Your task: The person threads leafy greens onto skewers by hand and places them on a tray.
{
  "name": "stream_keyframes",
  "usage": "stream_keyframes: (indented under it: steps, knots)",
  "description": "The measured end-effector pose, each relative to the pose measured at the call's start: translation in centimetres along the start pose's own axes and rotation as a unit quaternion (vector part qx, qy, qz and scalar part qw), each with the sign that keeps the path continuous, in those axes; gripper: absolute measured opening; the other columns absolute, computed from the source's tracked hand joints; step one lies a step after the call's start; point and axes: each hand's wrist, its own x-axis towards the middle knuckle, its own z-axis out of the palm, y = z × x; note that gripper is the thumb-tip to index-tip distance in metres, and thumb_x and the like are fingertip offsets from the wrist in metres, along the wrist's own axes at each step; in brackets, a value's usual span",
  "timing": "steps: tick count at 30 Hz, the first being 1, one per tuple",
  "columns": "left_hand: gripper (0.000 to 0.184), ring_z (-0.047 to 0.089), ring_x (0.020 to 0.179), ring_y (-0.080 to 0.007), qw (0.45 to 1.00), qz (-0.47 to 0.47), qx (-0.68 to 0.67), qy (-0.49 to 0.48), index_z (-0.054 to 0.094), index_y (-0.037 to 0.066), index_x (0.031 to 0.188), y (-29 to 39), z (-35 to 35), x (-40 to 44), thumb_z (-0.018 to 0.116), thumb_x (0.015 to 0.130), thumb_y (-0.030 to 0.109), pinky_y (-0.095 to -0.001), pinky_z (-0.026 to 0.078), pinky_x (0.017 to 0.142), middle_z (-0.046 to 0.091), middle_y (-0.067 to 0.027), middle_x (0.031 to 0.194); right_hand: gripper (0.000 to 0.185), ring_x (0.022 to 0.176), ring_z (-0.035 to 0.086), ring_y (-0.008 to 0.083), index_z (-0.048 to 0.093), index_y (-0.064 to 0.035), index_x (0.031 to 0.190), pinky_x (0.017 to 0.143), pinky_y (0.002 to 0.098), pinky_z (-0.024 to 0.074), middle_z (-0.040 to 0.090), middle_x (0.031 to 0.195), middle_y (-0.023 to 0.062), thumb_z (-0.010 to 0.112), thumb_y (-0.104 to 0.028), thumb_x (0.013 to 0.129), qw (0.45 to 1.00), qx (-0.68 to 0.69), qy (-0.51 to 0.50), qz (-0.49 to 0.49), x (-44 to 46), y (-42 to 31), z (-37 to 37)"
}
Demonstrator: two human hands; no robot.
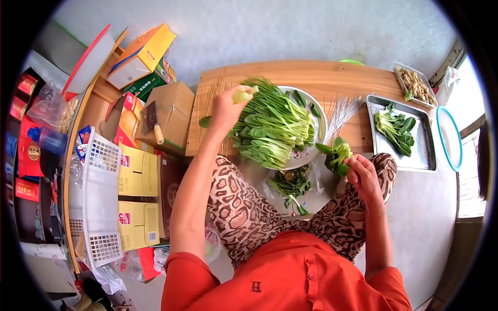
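Observation:
My left hand point(228, 110) is raised over the left side of the wooden table, closed around a leafy green whose pale stem end point(243, 95) pokes out past the fingers. One leaf of it sticks out on the wrist's other side. Near my right knee, my right hand point(363, 175) pinches a small bunch of leafy greens point(340, 154); whether a skewer runs through it I cannot tell. Between the hands, a large pile of leafy greens point(270, 124) and long chives point(259, 93) covers most of a white plate point(322, 116).
Metal skewers point(343, 115) lie right of the plate, bamboo sticks point(210, 96) left. A steel tray point(428, 137) holds bunched greens point(397, 129); a basket point(415, 85) of pale skewered food stands behind. Trimmings point(290, 184) lie below the table edge. Boxes point(137, 176) and a cleaver point(154, 122) are left.

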Motion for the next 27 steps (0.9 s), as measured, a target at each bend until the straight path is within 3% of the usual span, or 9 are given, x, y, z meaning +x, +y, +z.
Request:
stream_keyframes:
  steps: [2, 3, 10, 22, 27]
  knots:
    - [0.022, 0.052, 0.062, -0.0039, 0.976, -0.143, -0.165, -0.017, 0.065, -0.001, 0.105, 3.4, -2.1, -1.0, 0.065, 0.086, 0.011, -0.0178, 0.039, 0.05, 0.067, -0.0036, 0.087, 0.02, 0.042, 0.033, 0.0048, 0.061, -0.0033, 0.092, 0.04, 0.0193, 0.0244, 0.041, 0.05, -0.0034, 0.05, -0.019, 0.097, 0.999, -0.037, -0.019, -0.009, -1.2, -1.0, 0.7]
    - [0.027, 0.045, 0.059, -0.0007, 0.94, -0.166, -0.295, -0.043, 0.062, -0.002, 0.11, 4.0, -2.4, -1.7, 0.064, 0.089, 0.015, -0.0141, 0.031, 0.046, 0.065, -0.0047, 0.089, 0.02, 0.042, 0.033, 0.0039, 0.061, -0.0037, 0.093, 0.041, 0.019, 0.0244, 0.041, 0.05, -0.0045, 0.05, -0.02, 0.097, 0.998, -0.037, -0.045, -0.017, -1.7, -1.6, 1.2]
    - [0.035, 0.045, 0.06, -0.0032, 0.826, -0.217, -0.507, -0.116, 0.059, 0.001, 0.114, 2.5, 1.2, -5.0, 0.063, 0.09, 0.026, -0.0155, 0.03, 0.044, 0.063, -0.0053, 0.092, 0.018, 0.044, 0.034, 0.0024, 0.062, -0.0013, 0.1, 0.041, 0.0184, 0.0241, 0.042, 0.055, -0.0064, 0.05, -0.014, 0.095, 0.99, -0.122, -0.064, -0.013, -2.8, -5.4, 9.3]
    - [0.035, 0.044, 0.061, -0.0036, 0.79, -0.233, -0.551, -0.134, 0.059, 0.004, 0.114, 1.5, 2.0, -7.1, 0.063, 0.09, 0.029, -0.0168, 0.03, 0.045, 0.062, -0.0031, 0.094, 0.018, 0.047, 0.036, 0.0005, 0.061, 0.0004, 0.1, 0.043, 0.0176, 0.026, 0.045, 0.06, -0.0071, 0.049, -0.013, 0.097, 0.981, -0.143, -0.131, -0.025, 0.8, -2.5, 15.3]
    - [0.036, 0.045, 0.061, -0.0039, 0.781, -0.23, -0.569, -0.119, 0.058, 0.005, 0.116, 1.0, 1.7, -7.3, 0.063, 0.09, 0.029, -0.017, 0.031, 0.046, 0.061, -0.0029, 0.095, 0.02, 0.05, 0.033, 0.0003, 0.062, -0.0002, 0.102, 0.044, 0.0186, 0.0245, 0.039, 0.059, -0.0095, 0.048, -0.013, 0.097, 0.983, -0.134, -0.124, -0.027, 0.9, -2.4, 15.6]
